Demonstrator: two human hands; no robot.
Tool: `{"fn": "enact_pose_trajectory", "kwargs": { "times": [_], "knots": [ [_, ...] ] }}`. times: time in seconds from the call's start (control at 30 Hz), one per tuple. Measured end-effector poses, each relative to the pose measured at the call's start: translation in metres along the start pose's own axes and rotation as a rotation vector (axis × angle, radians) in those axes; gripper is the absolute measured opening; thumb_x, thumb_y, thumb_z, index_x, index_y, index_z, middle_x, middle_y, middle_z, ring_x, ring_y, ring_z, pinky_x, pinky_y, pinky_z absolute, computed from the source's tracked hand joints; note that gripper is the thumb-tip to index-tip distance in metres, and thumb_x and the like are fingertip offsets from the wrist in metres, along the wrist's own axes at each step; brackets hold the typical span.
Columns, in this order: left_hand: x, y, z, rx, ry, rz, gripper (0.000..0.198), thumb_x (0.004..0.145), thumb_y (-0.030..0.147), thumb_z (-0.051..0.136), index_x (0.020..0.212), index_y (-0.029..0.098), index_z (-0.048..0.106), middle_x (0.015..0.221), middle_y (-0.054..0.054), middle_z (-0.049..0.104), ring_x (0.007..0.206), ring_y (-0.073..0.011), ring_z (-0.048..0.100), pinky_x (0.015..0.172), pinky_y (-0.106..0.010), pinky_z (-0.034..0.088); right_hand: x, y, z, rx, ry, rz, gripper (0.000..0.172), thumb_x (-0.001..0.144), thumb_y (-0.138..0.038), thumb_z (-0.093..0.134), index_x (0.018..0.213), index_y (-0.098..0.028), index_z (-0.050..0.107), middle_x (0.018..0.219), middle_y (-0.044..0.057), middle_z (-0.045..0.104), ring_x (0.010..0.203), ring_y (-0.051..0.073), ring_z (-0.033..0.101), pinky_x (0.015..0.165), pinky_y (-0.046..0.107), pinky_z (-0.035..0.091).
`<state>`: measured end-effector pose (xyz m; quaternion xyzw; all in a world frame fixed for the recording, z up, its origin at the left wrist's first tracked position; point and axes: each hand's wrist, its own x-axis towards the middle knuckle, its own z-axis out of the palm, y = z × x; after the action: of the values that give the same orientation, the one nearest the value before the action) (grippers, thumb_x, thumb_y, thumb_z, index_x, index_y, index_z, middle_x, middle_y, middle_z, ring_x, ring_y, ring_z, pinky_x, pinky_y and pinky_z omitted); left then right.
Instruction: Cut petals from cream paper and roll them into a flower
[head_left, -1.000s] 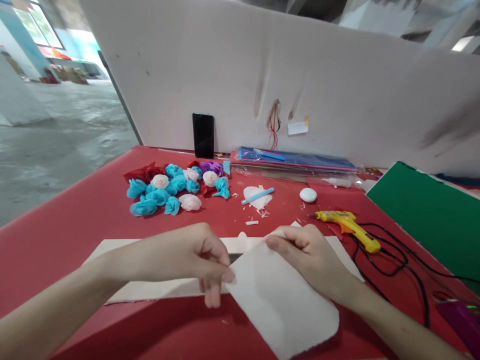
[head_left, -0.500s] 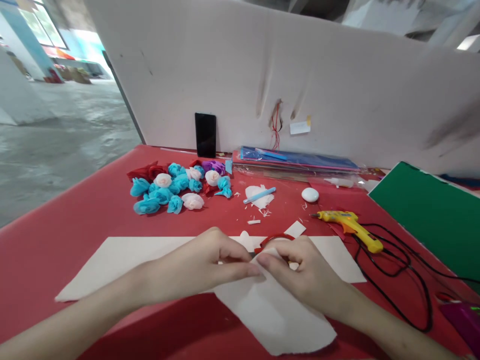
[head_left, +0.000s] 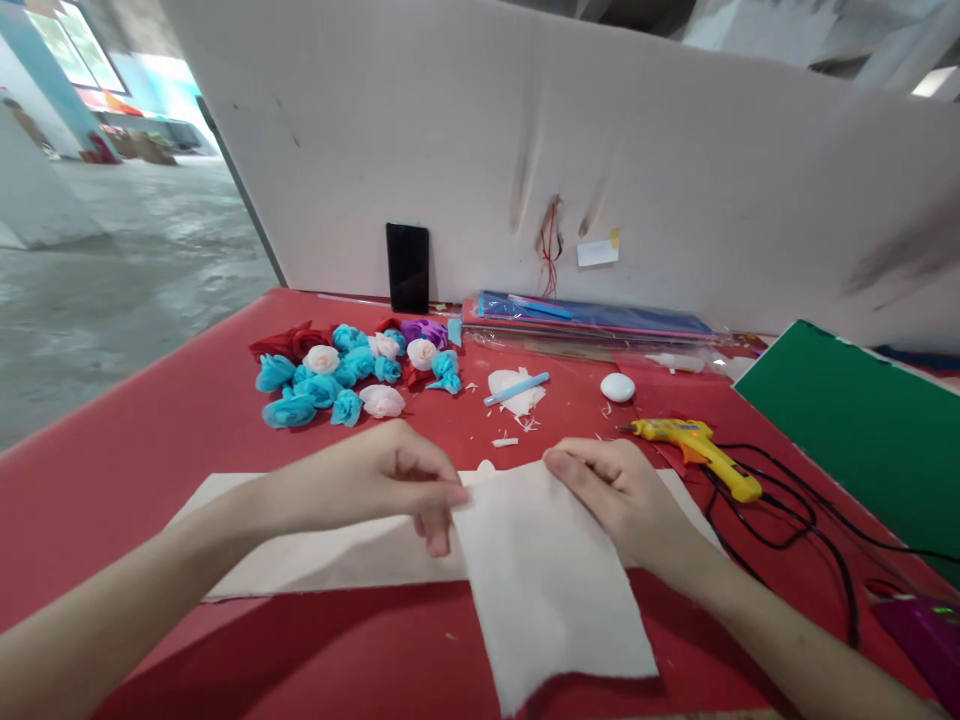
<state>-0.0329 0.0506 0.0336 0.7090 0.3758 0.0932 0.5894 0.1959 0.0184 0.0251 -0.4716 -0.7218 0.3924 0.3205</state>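
Note:
Both my hands hold a white sheet of crepe paper above the red table. My left hand pinches its upper left corner. At the upper right corner my right hand pinches the top edge, fingers curled. The sheet hangs down toward me with a ragged lower edge. Under it lies a long strip of white paper flat on the table.
A pile of blue, white, red and purple paper flowers lies at the back left. A yellow glue gun with a black cord is on the right, beside a green board. A black phone leans on the white partition; coloured paper packs lie nearby.
My hands came together at the sheet's top half a second ago, then drew apart. The sheet now hangs squarer and straighter. Red scissor handles seen briefly near my right hand are hidden now.

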Motion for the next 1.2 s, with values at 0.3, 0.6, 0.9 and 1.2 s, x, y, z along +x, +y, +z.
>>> {"fn": "enact_pose_trajectory", "kwargs": {
  "times": [0.3, 0.6, 0.9, 1.2],
  "knots": [
    [0.038, -0.034, 0.034, -0.681, 0.114, 0.36, 0.041, 0.079, 0.048, 0.054, 0.107, 0.018, 0.056, 0.114, -0.01, 0.063, 0.107, -0.0239, 0.056, 0.093, -0.039, 0.04, 0.002, -0.003, -0.005, 0.111, 0.042, 0.035, 0.035, 0.085, -0.04, 0.043, 0.058, -0.017, 0.043, 0.05, -0.005, 0.033, 0.043, 0.007, 0.029, 0.038, 0.02, 0.02],
    [0.02, -0.017, 0.057, -0.703, 0.059, 0.002, 0.023, 0.073, 0.035, 0.067, 0.069, 0.013, 0.069, 0.076, -0.005, 0.071, 0.075, -0.0174, 0.064, 0.073, -0.027, 0.048, 0.004, 0.002, -0.003, 0.305, 0.134, 0.13, 0.038, 0.084, -0.047, 0.044, 0.06, -0.017, 0.042, 0.053, -0.005, 0.038, 0.046, 0.006, 0.035, 0.043, 0.018, 0.03],
    [0.014, -0.001, 0.034, -0.457, 0.392, -0.055, 0.026, 0.07, 0.038, 0.068, 0.059, 0.014, 0.068, 0.065, -0.002, 0.069, 0.06, -0.0143, 0.06, 0.06, -0.024, 0.047, 0.008, 0.014, -0.005, 0.486, -0.153, 0.235, 0.025, 0.077, -0.03, 0.06, 0.098, -0.016, 0.062, 0.052, -0.004, 0.054, 0.044, 0.009, 0.048, 0.059, 0.027, 0.047],
    [0.009, -0.006, 0.029, -0.462, 0.359, 0.112, 0.023, 0.075, 0.037, 0.062, 0.07, 0.014, 0.064, 0.061, 0.001, 0.06, 0.057, -0.0112, 0.053, 0.055, -0.021, 0.044, 0.008, 0.012, -0.005, 0.662, -0.017, 0.201, 0.02, 0.074, -0.029, 0.064, 0.091, -0.018, 0.066, 0.06, -0.001, 0.06, 0.052, 0.01, 0.054, 0.054, 0.022, 0.045]
  ]
}}
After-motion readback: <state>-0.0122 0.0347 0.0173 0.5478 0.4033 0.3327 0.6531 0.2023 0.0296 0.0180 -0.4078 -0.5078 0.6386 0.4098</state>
